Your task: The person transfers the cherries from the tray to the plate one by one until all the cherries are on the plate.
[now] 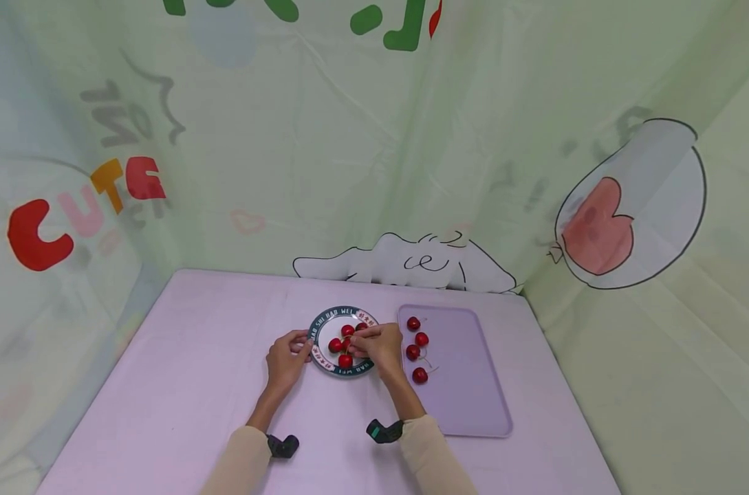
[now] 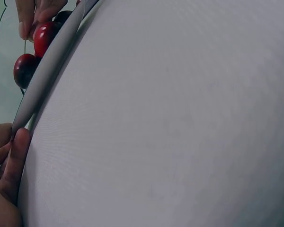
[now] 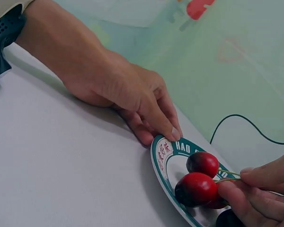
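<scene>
Pinching a cherry stem, the right hand is holding a red cherry just over the plate, w/ more cherries lying on the plate beside it. Left hand is steadying the plate's left rim, fingertips curled onto the edge. Four other cherries are sitting on the lilac tray just right of the plate, all on the pink tabletop.
</scene>
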A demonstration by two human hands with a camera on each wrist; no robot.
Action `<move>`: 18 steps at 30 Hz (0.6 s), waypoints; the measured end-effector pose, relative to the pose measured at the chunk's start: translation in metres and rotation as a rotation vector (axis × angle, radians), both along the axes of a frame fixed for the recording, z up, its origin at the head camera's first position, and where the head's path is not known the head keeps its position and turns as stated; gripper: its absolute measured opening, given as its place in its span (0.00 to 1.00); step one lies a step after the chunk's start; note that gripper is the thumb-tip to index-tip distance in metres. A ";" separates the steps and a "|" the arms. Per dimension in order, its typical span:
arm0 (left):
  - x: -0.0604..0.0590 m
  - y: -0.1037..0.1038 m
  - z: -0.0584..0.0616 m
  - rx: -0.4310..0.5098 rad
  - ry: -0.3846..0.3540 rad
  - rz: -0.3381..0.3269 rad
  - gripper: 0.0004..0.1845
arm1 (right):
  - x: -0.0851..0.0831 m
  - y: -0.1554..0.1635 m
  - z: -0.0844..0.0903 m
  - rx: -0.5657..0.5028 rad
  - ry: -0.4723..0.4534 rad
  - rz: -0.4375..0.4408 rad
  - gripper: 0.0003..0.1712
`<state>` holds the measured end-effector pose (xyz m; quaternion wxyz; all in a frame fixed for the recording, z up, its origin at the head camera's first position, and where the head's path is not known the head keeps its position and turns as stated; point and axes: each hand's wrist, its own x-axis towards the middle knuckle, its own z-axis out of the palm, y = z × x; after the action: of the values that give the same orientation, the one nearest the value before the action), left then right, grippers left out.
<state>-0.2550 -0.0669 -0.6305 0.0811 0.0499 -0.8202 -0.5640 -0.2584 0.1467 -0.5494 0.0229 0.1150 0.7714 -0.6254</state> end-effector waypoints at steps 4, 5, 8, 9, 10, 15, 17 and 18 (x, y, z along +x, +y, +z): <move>-0.001 0.000 -0.002 -0.011 0.004 -0.002 0.17 | 0.000 -0.003 -0.001 0.063 0.035 -0.005 0.08; -0.001 0.000 -0.001 -0.009 0.004 -0.002 0.17 | 0.000 -0.004 0.000 0.079 0.046 -0.004 0.08; 0.000 0.001 0.000 -0.009 0.016 0.001 0.17 | 0.001 -0.005 0.000 0.116 0.070 -0.006 0.06; 0.000 0.001 0.001 -0.008 0.015 0.003 0.17 | 0.001 -0.005 0.000 0.128 0.076 -0.007 0.05; 0.000 0.001 0.001 -0.006 0.015 0.004 0.17 | 0.001 -0.005 0.001 0.134 0.076 -0.010 0.05; 0.002 0.001 0.003 -0.010 0.012 0.003 0.17 | 0.004 -0.004 0.002 0.178 0.094 -0.013 0.04; 0.002 0.001 0.003 -0.010 0.013 0.000 0.17 | 0.006 -0.002 0.005 0.185 0.116 -0.014 0.05; 0.003 0.001 0.004 -0.010 0.014 -0.002 0.17 | 0.007 -0.001 0.008 0.189 0.132 -0.016 0.05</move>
<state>-0.2523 -0.0662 -0.6269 0.0865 0.0450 -0.8226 -0.5602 -0.2515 0.1461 -0.5417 -0.0440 0.0815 0.8259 -0.5561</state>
